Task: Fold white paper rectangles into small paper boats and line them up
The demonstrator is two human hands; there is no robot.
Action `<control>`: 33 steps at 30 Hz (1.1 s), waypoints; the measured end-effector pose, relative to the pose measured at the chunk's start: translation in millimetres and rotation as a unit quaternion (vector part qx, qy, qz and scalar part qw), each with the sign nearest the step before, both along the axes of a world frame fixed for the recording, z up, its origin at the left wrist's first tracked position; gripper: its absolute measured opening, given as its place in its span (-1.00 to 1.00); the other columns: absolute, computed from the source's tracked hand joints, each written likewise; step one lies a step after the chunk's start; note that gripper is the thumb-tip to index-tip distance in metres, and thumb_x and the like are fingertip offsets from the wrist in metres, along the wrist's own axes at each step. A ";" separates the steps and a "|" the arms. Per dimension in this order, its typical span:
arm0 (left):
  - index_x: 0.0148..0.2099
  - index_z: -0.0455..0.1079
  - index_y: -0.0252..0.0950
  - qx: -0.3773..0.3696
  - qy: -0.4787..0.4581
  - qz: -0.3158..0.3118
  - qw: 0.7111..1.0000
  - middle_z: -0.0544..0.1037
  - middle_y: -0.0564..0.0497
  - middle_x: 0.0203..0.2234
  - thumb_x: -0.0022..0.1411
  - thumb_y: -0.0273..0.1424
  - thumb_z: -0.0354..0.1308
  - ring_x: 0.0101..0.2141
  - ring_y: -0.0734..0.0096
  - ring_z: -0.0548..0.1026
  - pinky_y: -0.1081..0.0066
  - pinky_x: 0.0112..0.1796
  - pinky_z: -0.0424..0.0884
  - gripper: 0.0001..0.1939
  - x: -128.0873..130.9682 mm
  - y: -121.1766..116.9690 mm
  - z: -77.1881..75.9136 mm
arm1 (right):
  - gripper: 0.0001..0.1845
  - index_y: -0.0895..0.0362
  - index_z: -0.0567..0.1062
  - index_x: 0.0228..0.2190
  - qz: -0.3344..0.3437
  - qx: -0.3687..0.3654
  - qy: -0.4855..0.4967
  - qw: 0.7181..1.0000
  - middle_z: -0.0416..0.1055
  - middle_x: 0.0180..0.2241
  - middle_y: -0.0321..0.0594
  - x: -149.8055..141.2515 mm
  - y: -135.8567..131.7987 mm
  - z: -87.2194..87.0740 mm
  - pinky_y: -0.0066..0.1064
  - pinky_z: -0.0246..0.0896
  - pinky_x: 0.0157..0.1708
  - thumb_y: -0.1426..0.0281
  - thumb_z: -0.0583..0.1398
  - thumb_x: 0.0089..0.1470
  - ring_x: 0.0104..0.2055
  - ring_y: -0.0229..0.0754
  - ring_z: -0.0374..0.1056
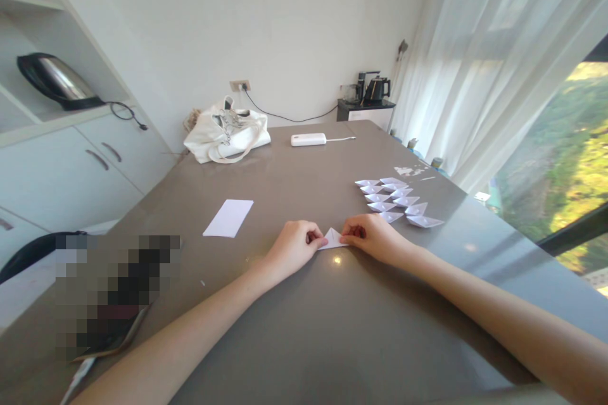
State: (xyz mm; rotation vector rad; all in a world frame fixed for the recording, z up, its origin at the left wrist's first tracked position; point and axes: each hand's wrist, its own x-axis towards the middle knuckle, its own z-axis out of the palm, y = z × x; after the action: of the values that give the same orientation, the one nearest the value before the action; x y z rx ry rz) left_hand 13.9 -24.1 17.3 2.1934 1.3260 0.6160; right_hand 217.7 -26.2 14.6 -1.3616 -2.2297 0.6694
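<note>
Between my two hands is a small white sheet of paper, folded to a triangular peak with a strip along its lower edge. My left hand pinches its left corner between thumb and fingers. The right corner is gripped the same way by my right hand. The corners themselves are hidden under my fingertips. Just beyond my right hand stand several folded paper boats in two rough rows. A stack of blank white paper lies to the left of my left hand.
The grey table carries a white bag and a white power bank with a short cable at the far side. Paper scraps lie near the right edge. A blurred-out device with a cable sits at left.
</note>
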 end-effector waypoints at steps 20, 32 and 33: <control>-0.20 0.49 -0.35 0.217 0.157 -0.222 0.937 0.50 -0.08 -0.31 0.28 -0.50 -0.03 -0.23 0.33 0.40 0.38 -0.15 0.35 -0.76 -1.7 -6.0 -1.0 | -0.70 0.19 0.53 -0.34 0.160 0.124 -0.120 0.972 0.44 -0.34 -0.14 -4.6 -11.6 10.4 -0.47 0.14 -0.30 0.67 0.06 -0.01 -0.30 -0.22 0.34; -0.41 0.46 -0.38 0.282 0.326 -0.226 0.874 0.44 -0.12 -0.49 0.20 -0.59 0.00 -0.35 0.28 0.38 0.34 -0.34 0.35 -0.77 -5.5 -19.2 10.9 | -0.73 0.22 0.53 -0.49 0.117 0.133 -0.342 0.923 0.45 -0.42 -0.05 1.0 -24.0 34.9 -0.38 0.13 -0.32 0.69 0.07 -0.05 -0.29 -0.09 0.34; -0.42 0.47 -0.37 0.282 0.331 -0.231 0.871 0.44 -0.12 -0.50 0.18 -0.60 0.02 -0.34 0.27 0.38 0.33 -0.34 0.35 -0.78 -4.5 -20.8 11.5 | -0.74 0.22 0.52 -0.49 0.123 0.141 -0.346 0.919 0.45 -0.43 -0.05 0.7 -24.6 34.9 -0.37 0.13 -0.32 0.68 0.07 -0.04 -0.30 -0.08 0.34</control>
State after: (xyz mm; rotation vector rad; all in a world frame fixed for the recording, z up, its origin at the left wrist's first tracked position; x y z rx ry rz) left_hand 9.4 -45.0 28.8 3.2631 0.8731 0.0334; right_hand 218.4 -50.8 49.5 -1.3072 -2.9352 -0.1120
